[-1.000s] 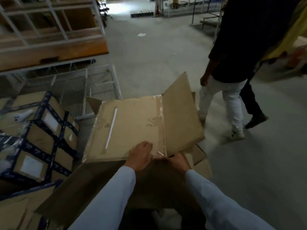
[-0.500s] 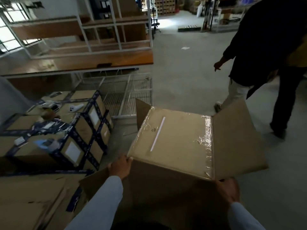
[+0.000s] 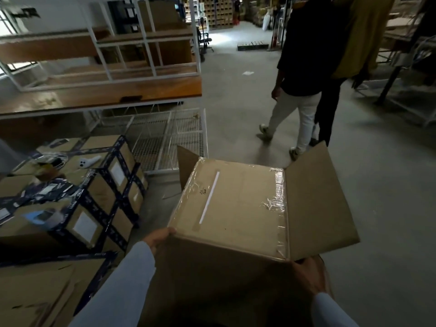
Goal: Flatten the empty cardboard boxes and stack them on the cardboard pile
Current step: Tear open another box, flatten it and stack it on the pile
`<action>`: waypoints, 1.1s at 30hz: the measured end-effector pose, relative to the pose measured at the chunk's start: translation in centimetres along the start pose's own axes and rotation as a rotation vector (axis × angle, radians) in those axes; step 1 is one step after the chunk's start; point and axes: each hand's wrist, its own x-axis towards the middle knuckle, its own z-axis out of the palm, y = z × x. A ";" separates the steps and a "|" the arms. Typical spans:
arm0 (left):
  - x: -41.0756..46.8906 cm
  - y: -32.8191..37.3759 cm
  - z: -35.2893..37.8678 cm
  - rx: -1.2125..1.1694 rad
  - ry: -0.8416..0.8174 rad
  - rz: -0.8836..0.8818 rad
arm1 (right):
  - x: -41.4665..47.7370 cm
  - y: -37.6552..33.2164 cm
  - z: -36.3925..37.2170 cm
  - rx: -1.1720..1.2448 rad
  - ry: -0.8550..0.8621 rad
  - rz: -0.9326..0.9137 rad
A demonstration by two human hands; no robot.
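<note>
I hold a large brown cardboard box (image 3: 236, 208) in front of me, still in its box shape. Its top face carries clear tape and a white strip. One flap sticks out to the right and another stands up at the far left corner. My left hand (image 3: 158, 238) grips the near left corner of the box. At the near right corner, under the open flap, my right hand (image 3: 309, 277) grips the box. Flat cardboard sheets (image 3: 35, 293) lie at the lower left.
Sealed boxes with dark blue tape (image 3: 89, 208) are stacked on the left. Behind them stand a white wire rack (image 3: 165, 138) and a wooden shelf unit (image 3: 101, 90). Two people (image 3: 306, 79) walk away ahead on the right across the concrete floor (image 3: 389, 208).
My hands moved from the box's middle out to its two near corners. The view lifted, and the two people walked farther away.
</note>
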 end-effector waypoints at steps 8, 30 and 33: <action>-6.0 2.7 2.2 -0.311 -0.080 0.040 | 1.4 -0.7 -1.9 -0.121 -0.033 -0.032; -22.3 19.6 1.3 0.261 0.646 0.910 | 3.1 -23.5 -15.6 -0.666 0.291 -0.710; -24.3 20.0 2.2 0.298 0.769 1.075 | 3.8 -24.5 -15.3 -0.882 0.363 -0.704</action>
